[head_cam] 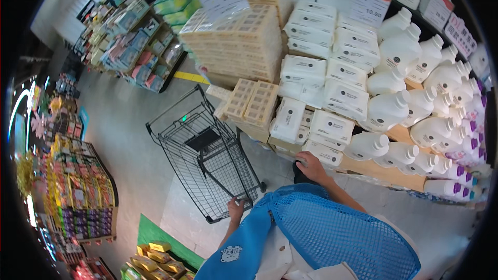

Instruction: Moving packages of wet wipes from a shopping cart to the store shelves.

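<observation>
My left hand [235,208] is on the near end of a black wire shopping cart [210,155], its fingers curled at the rim. The cart's basket shows no goods. My right hand [310,166] rests by the lower edge of the display, next to a white soft pack of wipes or tissues [322,153]; whether it touches the pack is unclear. More white packs [346,97] are stacked behind. To their left stand bundles of beige wrapped packs [243,101]. White jugs [385,111] line the right of the display.
A tall stack of beige packs [237,42] rises beyond the cart. Shelves of towels and cloths [132,42] stand at the upper left, a snack display [79,190] at the left. Yellow packages [157,258] lie near a green mat [163,237]. Price signs [369,4] hang above the goods.
</observation>
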A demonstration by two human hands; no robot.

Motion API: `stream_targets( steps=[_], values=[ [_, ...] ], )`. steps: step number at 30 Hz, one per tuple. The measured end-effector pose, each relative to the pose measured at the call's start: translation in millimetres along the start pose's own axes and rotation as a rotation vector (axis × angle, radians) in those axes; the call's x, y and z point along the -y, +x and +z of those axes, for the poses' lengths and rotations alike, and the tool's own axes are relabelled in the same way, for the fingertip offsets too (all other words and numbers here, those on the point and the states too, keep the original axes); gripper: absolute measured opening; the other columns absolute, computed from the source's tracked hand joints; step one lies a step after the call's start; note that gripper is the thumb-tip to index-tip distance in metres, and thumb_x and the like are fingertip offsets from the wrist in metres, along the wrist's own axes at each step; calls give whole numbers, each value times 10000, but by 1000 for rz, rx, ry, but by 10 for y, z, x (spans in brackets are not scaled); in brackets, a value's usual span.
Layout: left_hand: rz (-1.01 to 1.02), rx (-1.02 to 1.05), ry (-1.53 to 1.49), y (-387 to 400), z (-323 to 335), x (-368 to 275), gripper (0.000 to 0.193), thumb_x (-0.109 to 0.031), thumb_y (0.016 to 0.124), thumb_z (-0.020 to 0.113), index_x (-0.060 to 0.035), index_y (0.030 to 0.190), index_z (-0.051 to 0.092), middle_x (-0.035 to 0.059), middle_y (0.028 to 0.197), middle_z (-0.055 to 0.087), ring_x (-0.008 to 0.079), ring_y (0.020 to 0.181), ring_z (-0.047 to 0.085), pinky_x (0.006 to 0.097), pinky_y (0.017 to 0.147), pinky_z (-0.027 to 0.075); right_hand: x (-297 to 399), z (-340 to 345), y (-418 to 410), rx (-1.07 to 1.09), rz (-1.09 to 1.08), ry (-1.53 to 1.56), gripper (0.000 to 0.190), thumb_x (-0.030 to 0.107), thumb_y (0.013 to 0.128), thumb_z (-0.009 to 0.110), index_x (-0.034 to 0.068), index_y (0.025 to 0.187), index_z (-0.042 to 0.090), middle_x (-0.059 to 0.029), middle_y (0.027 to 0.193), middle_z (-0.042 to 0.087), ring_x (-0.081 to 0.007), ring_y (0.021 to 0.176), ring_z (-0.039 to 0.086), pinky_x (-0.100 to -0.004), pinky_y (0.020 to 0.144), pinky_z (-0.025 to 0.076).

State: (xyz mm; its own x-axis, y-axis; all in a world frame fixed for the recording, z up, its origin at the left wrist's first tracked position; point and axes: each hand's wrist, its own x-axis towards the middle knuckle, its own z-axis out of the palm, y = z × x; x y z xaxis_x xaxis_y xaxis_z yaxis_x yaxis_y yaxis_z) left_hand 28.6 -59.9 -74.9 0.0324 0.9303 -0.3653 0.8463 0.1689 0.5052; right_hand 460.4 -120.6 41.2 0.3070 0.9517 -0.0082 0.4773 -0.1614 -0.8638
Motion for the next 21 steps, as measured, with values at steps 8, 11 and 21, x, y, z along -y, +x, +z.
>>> stream_targets(
  steps=[8,11,21],
  values=[
    [57,332,355,-383,-333,857,788,-521,818,776,-88,1420,509,224,1453,478,391,1369,442,668,1057,376,362,628,-327,-48,71,216,337,157,921,693,29,1231,663,-166,1161,652,-302,1002,657,-375,861,569],
    [-32,280,304,-439,-328,1134,755,-516,841,754,-91,1416,514,222,1468,462,409,1375,425,650,1064,383,336,832,-458,10,108,198,331,146,927,692,27,1235,668,-154,1184,659,-267,1030,672,-356,872,569],
    [160,479,492,-186,-378,1133,618,-498,953,617,-101,1419,533,175,1486,497,379,1396,434,659,1129,305,404,833,-849,-22,236,232,327,119,919,685,17,1230,679,-118,1116,735,-191,1044,694,-332,906,553]
  ],
)
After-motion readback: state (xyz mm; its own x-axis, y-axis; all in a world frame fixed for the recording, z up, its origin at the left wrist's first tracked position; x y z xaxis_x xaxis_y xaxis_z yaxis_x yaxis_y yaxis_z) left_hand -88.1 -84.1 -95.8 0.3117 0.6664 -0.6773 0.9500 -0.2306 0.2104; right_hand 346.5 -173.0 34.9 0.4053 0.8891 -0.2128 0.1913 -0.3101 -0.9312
